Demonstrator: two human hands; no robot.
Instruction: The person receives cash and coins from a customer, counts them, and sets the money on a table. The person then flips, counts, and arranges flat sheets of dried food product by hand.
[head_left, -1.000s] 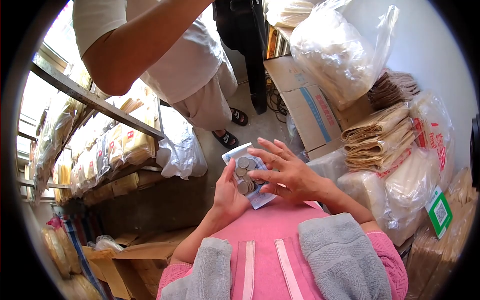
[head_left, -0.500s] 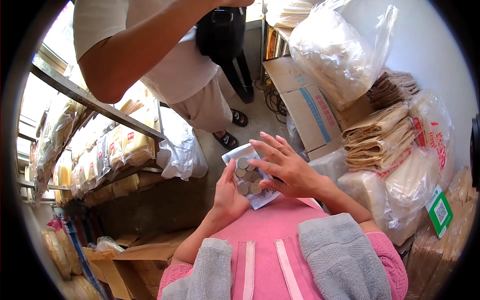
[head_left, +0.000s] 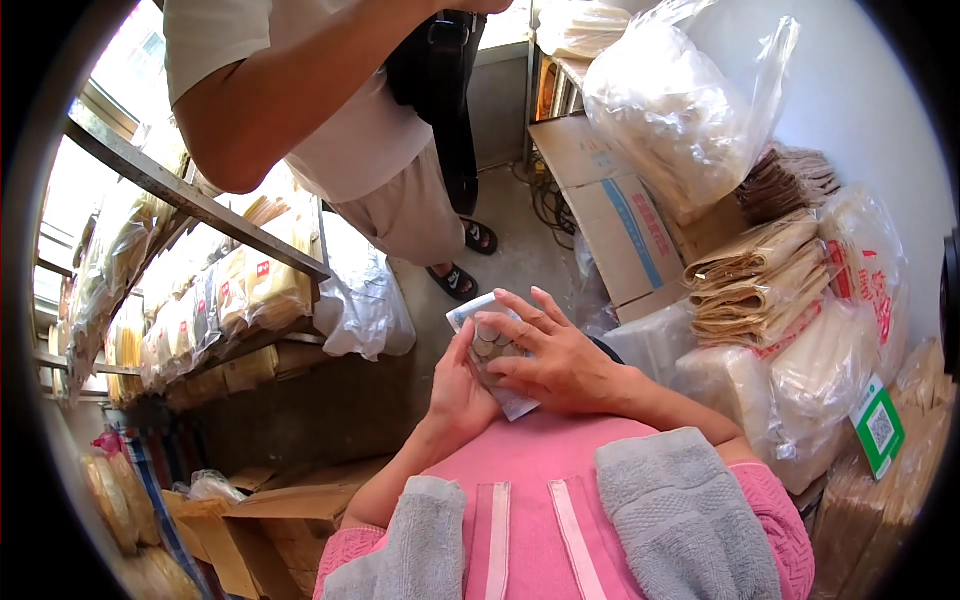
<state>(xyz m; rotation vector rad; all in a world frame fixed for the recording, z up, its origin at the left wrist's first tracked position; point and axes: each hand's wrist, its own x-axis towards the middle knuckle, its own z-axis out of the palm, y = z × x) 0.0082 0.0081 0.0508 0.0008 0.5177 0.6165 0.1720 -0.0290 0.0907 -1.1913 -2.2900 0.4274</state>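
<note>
In front of my pink apron, my left hand (head_left: pixel 460 388) holds a pale banknote (head_left: pixel 518 406) from beneath, its thumb along the near-left edge. Several silver coins (head_left: pixel 486 348) lie in a loose cluster on top of the note. My right hand (head_left: pixel 568 362) is spread over the right side of the note, palm down, its fingers covering part of the coins. Whether its fingertips touch the coins I cannot tell, and I see nothing gripped in it.
Ahead stands a person (head_left: pixel 360 150) in a white shirt and sandals with a black bag. A rack (head_left: pixel 190 200) of bagged packets runs along the left. Cardboard (head_left: pixel 610 210), stacked brown paper bags (head_left: pixel 755 280) and plastic bundles crowd the right. An open carton (head_left: pixel 280 510) sits lower left.
My right hand has moved left and lower over the note, now hiding more of the coins. The person's arm and black bag have shifted slightly.
</note>
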